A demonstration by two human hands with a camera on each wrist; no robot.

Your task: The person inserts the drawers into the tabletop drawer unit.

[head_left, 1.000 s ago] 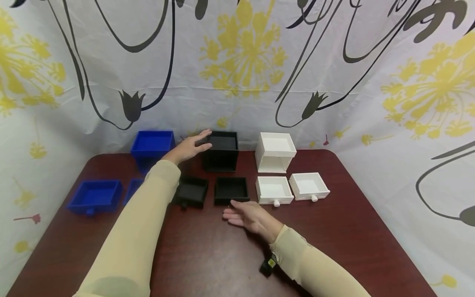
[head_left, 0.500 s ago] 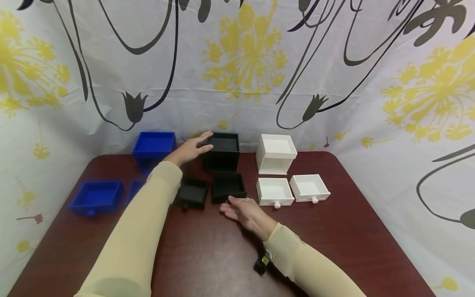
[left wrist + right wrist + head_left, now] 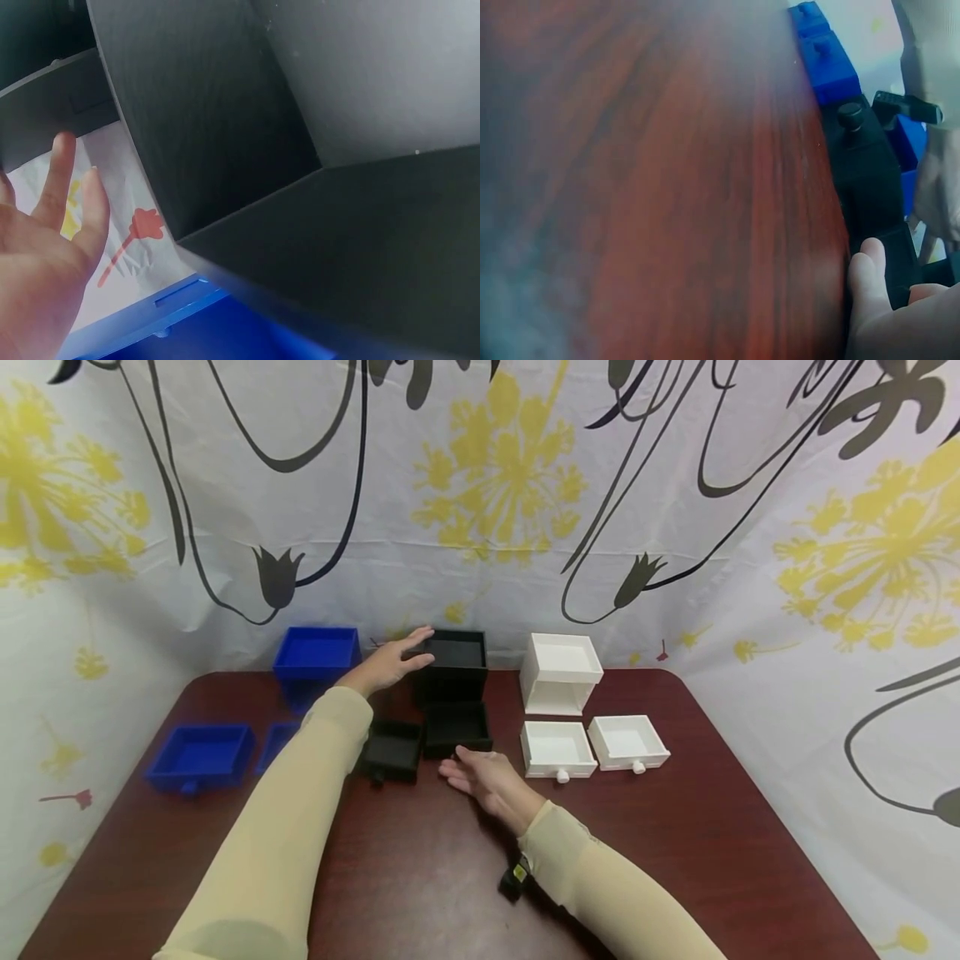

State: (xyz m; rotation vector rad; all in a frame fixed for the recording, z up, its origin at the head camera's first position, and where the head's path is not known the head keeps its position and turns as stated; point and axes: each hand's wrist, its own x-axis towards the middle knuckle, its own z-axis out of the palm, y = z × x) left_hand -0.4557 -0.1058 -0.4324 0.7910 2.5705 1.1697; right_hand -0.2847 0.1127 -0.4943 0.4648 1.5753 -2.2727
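Observation:
My right hand (image 3: 487, 781) lies at the front of a small black drawer (image 3: 457, 729), fingers straight and the thumb above them. In the right wrist view, the thumb and fingers sit on either side of what looks like its dark knob. The drawer stands just in front of the black cabinet (image 3: 450, 672), close to its lower opening. My left hand (image 3: 384, 667), fingers spread, reaches to the cabinet's upper left edge; whether it touches is hard to tell. A second black drawer (image 3: 393, 747) sits to the left, partly hidden by the left sleeve.
A blue cabinet (image 3: 317, 652) stands at back left, with blue drawers (image 3: 201, 752) before it, one partly covered by the sleeve. On the right are a white cabinet (image 3: 561, 672) and two white drawers (image 3: 558, 747), (image 3: 628, 741). Patterned cloth (image 3: 480, 485) hangs behind the brown table (image 3: 420, 877).
The black drawer has slid left and back toward the black cabinet, with my right hand moving along at its front. My left hand has stayed by the cabinet. The head view has shifted slightly.

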